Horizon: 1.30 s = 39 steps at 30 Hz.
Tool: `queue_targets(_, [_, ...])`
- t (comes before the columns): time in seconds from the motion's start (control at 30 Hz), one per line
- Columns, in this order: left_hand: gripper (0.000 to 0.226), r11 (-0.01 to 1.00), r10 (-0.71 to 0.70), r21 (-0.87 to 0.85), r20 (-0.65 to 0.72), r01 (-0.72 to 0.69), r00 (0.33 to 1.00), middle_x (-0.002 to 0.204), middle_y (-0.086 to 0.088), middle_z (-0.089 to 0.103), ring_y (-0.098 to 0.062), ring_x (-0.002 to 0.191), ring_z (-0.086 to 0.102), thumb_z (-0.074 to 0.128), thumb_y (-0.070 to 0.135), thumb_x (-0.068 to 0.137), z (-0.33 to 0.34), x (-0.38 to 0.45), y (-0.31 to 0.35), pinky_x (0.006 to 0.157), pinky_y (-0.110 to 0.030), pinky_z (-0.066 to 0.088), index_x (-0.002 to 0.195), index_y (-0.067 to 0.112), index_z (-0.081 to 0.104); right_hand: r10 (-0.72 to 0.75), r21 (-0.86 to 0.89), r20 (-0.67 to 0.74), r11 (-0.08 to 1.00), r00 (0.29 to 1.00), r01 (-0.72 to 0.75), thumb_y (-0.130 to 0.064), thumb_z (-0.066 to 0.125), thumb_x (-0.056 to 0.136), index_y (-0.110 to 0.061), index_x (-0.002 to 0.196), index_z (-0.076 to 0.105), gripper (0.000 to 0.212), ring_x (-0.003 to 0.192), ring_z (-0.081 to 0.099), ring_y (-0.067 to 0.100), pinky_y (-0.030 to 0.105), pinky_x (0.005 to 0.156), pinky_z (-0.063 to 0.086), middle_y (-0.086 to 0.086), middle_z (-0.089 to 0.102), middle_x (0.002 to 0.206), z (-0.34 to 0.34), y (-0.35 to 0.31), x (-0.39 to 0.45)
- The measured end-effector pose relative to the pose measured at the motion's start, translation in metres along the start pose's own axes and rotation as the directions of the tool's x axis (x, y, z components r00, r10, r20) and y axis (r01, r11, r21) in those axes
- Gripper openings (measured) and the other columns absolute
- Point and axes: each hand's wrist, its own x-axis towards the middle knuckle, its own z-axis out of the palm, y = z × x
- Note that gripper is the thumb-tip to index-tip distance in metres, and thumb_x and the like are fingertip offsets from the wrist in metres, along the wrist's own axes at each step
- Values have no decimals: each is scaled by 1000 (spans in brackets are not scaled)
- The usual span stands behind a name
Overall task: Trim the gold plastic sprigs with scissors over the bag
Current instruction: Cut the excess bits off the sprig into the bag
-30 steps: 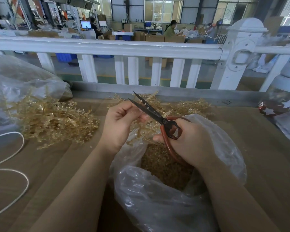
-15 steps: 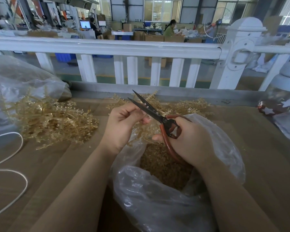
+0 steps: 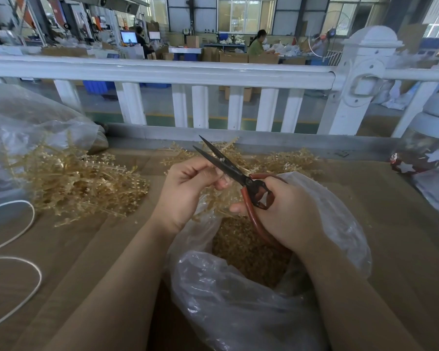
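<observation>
Brown cardboard covers the table [image 3: 403, 224], and a white railing [image 3: 162, 72] runs along its far edge. Nearest the person, a clear plastic bag [image 3: 238, 300] stands open, with gold trimmings heaped inside. A second clear bag [image 3: 23, 127] slumps at the far left. Beside it lies a big pile of gold sprigs [image 3: 81, 183], and a smaller pile [image 3: 284, 160] lies beyond the hands. A white cord [image 3: 23, 274] loops across the table's left side. Over the open bag, the right hand [image 3: 284, 214] has its fingers curled around the red handles of the scissors [image 3: 228, 168], whose dark blades stand a little apart and point up and away to the left. The left hand [image 3: 185, 191] pinches a sprig [image 3: 213, 198] between thumb and curled fingers, right at the blades.
</observation>
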Motion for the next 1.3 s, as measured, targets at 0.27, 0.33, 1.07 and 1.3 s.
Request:
queue_targets(0.27, [22, 1000, -24, 12, 13, 24, 1000, 70, -12, 62, -16, 66, 59, 51, -11, 93, 2, 0, 2, 68, -23, 48, 93, -1, 71, -3, -33, -5, 999, 1000, 3, -98, 42, 64, -42, 90, 57, 63, 68, 52, -10, 6, 58, 34, -29, 54, 73, -1, 0, 1])
queue_targets(0.33, [22, 1000, -22, 14, 17, 22, 1000, 71, -13, 63, -16, 67, 59, 52, -11, 93, 2, -1, 2, 68, -24, 48, 94, 0, 71, -4, -28, -1, 1000, 1000, 4, -97, 44, 64, -44, 90, 57, 61, 69, 52, -12, 6, 57, 33, -31, 54, 74, -2, 0, 1])
queue_targets(1.07, [14, 986, -158, -49, -11, 157, 987, 69, -9, 64, -18, 58, 55, 63, 17, 93, 8, -2, -2, 53, -28, 43, 83, 14, 74, 144, 507, 153, 838, 978, -203, -22, 78, 86, -33, 76, 68, 18, 66, 67, -4, 7, 55, 46, -18, 71, 71, -2, -15, 3])
queue_targets(1.3, [42, 930, -313, -129, 211, 344, 926, 93, -6, 69, -17, 83, 65, 75, 21, 83, 5, -3, 3, 73, -23, 55, 114, -5, 60, 333, 716, 158, 610, 930, -340, -23, 75, 87, -22, 76, 69, 12, 52, 61, 4, 12, 51, 47, -7, 67, 61, -11, -16, 7])
